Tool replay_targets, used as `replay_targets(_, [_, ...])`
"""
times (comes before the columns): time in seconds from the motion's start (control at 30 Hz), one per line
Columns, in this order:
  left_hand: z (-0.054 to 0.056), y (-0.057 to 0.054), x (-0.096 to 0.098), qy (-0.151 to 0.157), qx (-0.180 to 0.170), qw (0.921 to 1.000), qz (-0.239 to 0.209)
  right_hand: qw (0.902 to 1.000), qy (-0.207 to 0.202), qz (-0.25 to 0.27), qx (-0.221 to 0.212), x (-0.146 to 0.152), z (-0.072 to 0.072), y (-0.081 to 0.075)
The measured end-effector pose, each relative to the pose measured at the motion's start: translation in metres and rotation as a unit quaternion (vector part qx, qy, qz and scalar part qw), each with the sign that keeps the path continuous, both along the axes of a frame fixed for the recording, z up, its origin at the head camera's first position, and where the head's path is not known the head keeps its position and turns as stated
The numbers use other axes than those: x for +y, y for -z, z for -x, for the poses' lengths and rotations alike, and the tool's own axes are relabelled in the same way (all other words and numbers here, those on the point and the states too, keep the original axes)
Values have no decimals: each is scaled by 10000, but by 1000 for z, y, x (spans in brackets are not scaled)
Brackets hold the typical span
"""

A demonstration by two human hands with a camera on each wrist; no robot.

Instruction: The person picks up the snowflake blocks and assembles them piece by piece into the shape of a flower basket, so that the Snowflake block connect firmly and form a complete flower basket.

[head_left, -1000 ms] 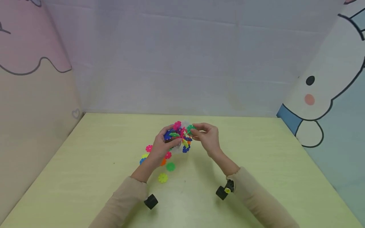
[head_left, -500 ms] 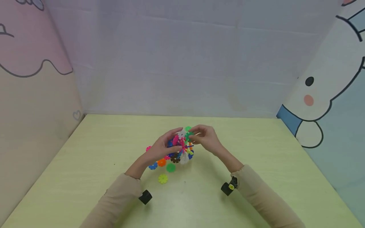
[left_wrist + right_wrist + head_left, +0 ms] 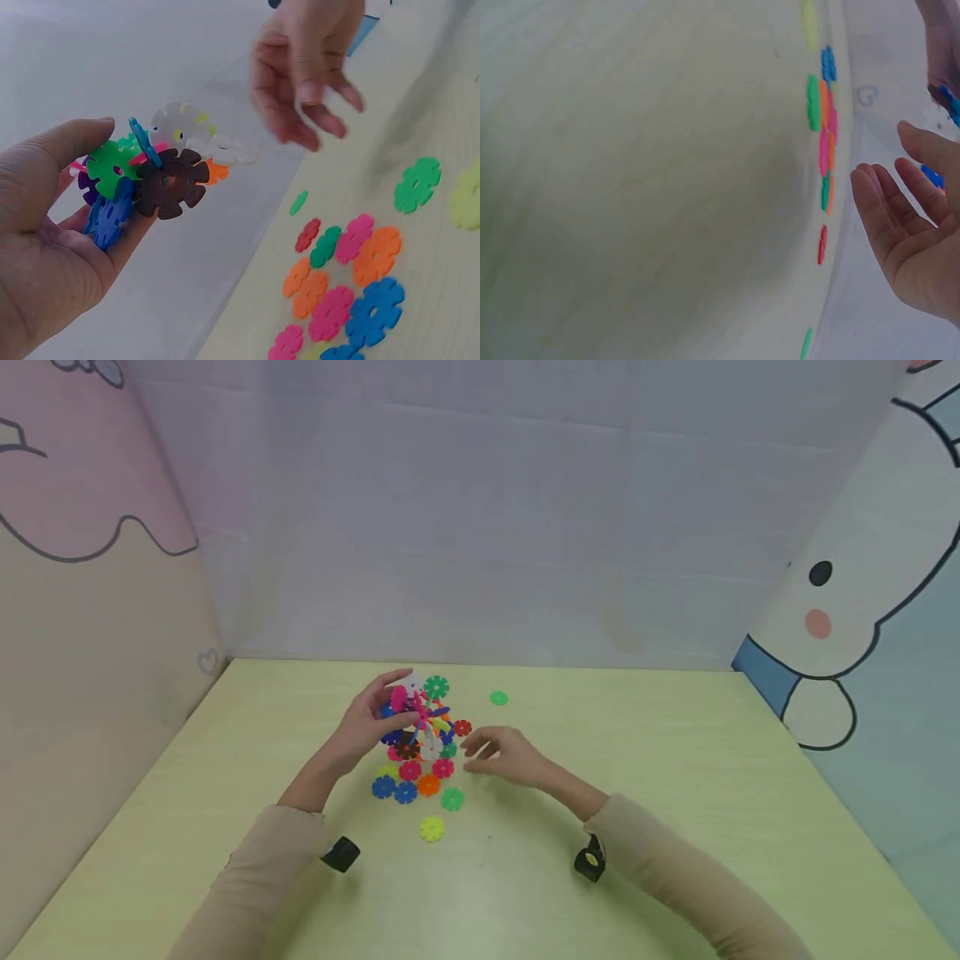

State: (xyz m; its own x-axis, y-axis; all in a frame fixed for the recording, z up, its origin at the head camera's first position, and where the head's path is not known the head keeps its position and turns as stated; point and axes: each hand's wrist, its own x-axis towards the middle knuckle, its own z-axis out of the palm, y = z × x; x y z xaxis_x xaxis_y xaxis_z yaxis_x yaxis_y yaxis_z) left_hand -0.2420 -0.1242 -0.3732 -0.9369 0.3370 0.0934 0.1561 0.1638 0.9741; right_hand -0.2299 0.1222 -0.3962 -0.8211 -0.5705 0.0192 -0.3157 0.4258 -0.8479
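Observation:
My left hand (image 3: 348, 739) holds a cluster of interlocking snowflake discs (image 3: 423, 717) above the table, thumb on the near side. In the left wrist view a brown disc (image 3: 171, 184) faces the camera, with green, blue and white ones joined around it. Part of the cluster is hidden behind the thumb and palm. My right hand (image 3: 517, 756) hovers over the table to the right of the cluster, its fingers loosely bent with nothing between them. Nearest to it is a loose red disc (image 3: 462, 727). The right wrist view shows the same empty right hand (image 3: 922, 247).
Loose discs lie on the pale table (image 3: 637, 827) below the cluster, among them blue (image 3: 384, 787), orange (image 3: 428, 785), green (image 3: 452, 799) and yellow (image 3: 432, 828) ones. A separate green disc (image 3: 498, 697) lies farther back. A pale backdrop (image 3: 480, 527) stands behind the table.
My left hand has moved left with the cluster, which now carries the green disc at its top. My right hand has let go of that disc and dropped lower, toward the loose discs.

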Motion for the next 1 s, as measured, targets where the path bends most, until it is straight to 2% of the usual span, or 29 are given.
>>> replay_targets(0.1, [5, -2, -12, -221, -44, 9997, 123, 9959, -538, -728, -8, -12, -5, 14])
replay_targets(0.17, [7, -3, -15, -259, -83, 9995, 139, 9919, -696, -1065, -59, -18, -7, 21])
replay_targets(0.27, [9, -2, -16, -277, -123, 9995, 90, 9855, -857, -1459, 106, -25, -8, 26])
replay_targets(0.43, [7, 0, -11, -271, -189, 9995, -17, 9789, -1069, -1704, 371, -29, -8, 23])
replay_targets(0.57, [3, 2, -1, -227, -262, 9992, -189, 9782, -1087, -1744, 285, -24, -9, 19])
replay_targets(0.63, [0, 3, 6, -204, -271, 9990, -289, 9823, -1020, -1553, 243, -16, -13, 14])
replay_targets(0.7, [-3, 4, 14, -204, -283, 9987, -360, 9896, -889, -1131, 95, -7, -20, 5])
replay_targets(0.77, [-7, 3, 22, -173, -283, 9986, -419, 9965, -647, -529, -54, 3, -28, -9])
replay_targets(0.83, [-10, 2, 29, -167, -272, 9984, -474, 9992, -285, 181, -196, 13, -33, -23])
replay_targets(0.9, [-13, 1, 36, -159, -236, 9981, -542, 9962, 261, 812, -151, 21, -34, -36])
replay_targets(1.0, [-16, -1, 46, -110, -189, 9974, -685, 9796, 1273, 1552, 106, 30, -29, -46])
